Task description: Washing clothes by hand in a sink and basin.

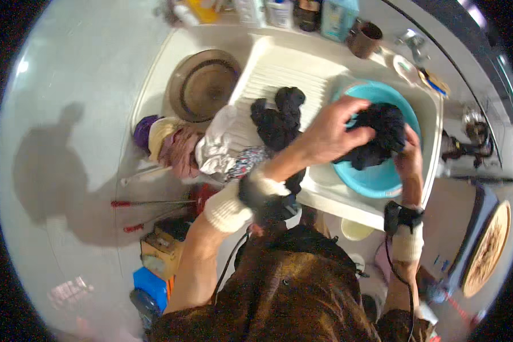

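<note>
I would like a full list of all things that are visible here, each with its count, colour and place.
Dark wet cloth: one, black, held over the basin by both hands.
Round plastic basin: one, turquoise, in the sink's right part.
White ribbed washboard sink: one, white, centre top.
Second dark garment: one, black, on the ribbed slope.
Pile of laundry: one heap, white, pink, yellow and purple, on the sink's left edge.
Round metal lid: one, brownish, upper left of the sink.
Bottles and cartons: several, mixed colours, along the top ledge.
Brown mug: one, top right.
Left hand: one, grips the cloth.
Right hand: one, grips the cloth from the right.
</note>
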`<state>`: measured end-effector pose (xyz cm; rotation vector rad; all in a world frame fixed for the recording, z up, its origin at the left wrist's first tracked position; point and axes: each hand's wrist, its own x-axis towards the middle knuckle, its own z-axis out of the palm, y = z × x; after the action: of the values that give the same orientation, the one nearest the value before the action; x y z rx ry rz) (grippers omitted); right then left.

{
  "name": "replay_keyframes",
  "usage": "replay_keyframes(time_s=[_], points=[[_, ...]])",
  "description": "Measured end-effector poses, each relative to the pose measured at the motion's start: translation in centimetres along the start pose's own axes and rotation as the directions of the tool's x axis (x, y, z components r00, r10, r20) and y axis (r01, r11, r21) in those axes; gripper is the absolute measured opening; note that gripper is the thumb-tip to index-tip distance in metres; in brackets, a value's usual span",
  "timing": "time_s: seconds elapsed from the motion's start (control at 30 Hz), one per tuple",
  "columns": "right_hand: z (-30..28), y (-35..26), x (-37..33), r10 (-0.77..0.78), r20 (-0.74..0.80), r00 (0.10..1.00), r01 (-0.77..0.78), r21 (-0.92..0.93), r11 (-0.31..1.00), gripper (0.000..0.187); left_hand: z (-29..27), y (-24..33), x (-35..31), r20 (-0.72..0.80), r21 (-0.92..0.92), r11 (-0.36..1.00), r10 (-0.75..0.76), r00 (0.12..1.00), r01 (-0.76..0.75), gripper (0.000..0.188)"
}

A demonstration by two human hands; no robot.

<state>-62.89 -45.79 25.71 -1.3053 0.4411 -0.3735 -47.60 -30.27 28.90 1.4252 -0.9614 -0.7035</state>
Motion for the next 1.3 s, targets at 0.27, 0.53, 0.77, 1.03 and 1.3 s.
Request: replay_keyframes(time_s=[0.27, 0.53, 0.77, 1.03, 1.3], points=[[1.2, 2.5, 4.7, 0.067, 0.073, 0.995, 0.006, -0.723, 0.690, 0.041, -8.2, -7.5, -1.2, -0.144, -0.085, 0.953, -0.301, 0.943, 0.291, 0.034], [19.0, 10.2, 18.2, -0.008, 0.462, 0.887, 0.369, -0.698, 0.613, 0.035, -27.5, -12.1, -2.7, -0.376, -0.237, 0.890, -0.454, 0.808, 0.390, 0.036], [30.5, 19.4, 29.0, 0.079, 0.367, 0.927, 0.266, -0.791, 0.551, 0.042, -45.1, -20.9, -6.0, -0.624, -0.197, 0.749, -0.594, 0.508, 0.633, 0.039], [33.2, 22.6, 33.6, 0.075, 0.245, 0.967, 0.211, -0.927, 0.311, 0.039, -54.1, -31.6, -8.9, -0.542, 0.591, 0.482, -0.357, 0.761, 0.647, 0.037], [32.6, 24.3, 36.4, 0.210, -0.039, 0.977, -0.103, -0.947, 0.303, 0.035, -53.1, -43.0, -8.4, -0.651, 0.153, 0.647, -0.503, 0.568, 0.747, 0.029]])
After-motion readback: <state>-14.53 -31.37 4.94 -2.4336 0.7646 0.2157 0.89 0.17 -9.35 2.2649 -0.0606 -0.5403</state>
